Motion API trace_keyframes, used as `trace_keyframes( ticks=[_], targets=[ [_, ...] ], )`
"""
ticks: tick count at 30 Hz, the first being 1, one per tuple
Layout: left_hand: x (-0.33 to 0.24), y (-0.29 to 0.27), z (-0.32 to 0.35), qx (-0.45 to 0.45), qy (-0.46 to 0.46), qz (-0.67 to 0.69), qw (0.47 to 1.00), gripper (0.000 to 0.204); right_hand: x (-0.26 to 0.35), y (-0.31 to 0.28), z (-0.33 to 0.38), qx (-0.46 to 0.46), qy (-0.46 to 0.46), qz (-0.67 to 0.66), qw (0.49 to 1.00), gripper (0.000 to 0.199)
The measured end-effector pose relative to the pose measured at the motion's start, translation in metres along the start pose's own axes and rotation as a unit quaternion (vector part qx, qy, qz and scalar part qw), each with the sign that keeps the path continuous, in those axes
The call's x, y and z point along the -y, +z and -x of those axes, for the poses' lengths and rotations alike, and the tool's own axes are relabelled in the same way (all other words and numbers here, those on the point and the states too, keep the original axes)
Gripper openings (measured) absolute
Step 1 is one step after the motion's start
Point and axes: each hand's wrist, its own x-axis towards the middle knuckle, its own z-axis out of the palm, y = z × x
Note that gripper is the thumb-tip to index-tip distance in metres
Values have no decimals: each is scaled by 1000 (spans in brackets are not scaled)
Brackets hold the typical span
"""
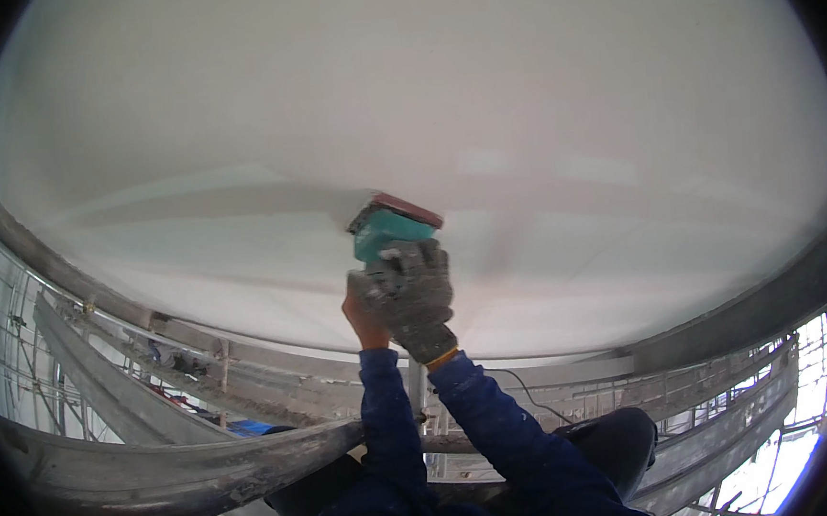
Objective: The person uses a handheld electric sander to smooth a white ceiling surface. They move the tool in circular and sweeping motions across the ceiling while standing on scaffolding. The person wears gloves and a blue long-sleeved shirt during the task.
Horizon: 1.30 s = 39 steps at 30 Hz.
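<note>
Construction site with scaffolding [733,435]

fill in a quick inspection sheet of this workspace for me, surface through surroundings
surface: broad, smooth off-white panel, with faint light and dark bands
job's things: teal handheld sanding tool with a reddish front edge, apparently against the panel
clutter: small bright-blue patch at lower left, too unclear to identify
hands: right hand in a dirty grey knit glove, gripping the tool; left hand partly hidden beside it
cables: thin grey cable, ends unclear
surroundings: grey scaffold planks and thin metal poles
</note>
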Motion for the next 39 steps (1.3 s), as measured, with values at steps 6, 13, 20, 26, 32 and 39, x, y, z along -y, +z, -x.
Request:
trace_keyframes(
  ticks=[6,13,20,26,32,39],
  targets=[
    [-9,3,-7,-29,-85,272,958,35,21,-2,-23,57,-54,-54,995,50],
    [-78,63,19,67,125,-78,987,35,-1,-41,-35,-103,-65,-66,990,55],
    [-89,111,43,126,117,-179,969,44,-50,-80,-23,-201,17,-161,966,40],
    [-74,97,24,-33,346,-223,911,67,-8,-72,-52,-90,-67,-65,992,43],
    [-67,76,0,-166,238,-105,951,78,23,-22,-56,52,-160,-21,985,46],
    [-61,69,7,-224,147,-40,962,90,11,-5,-9,-19,41,-236,971,49]
  ],
)
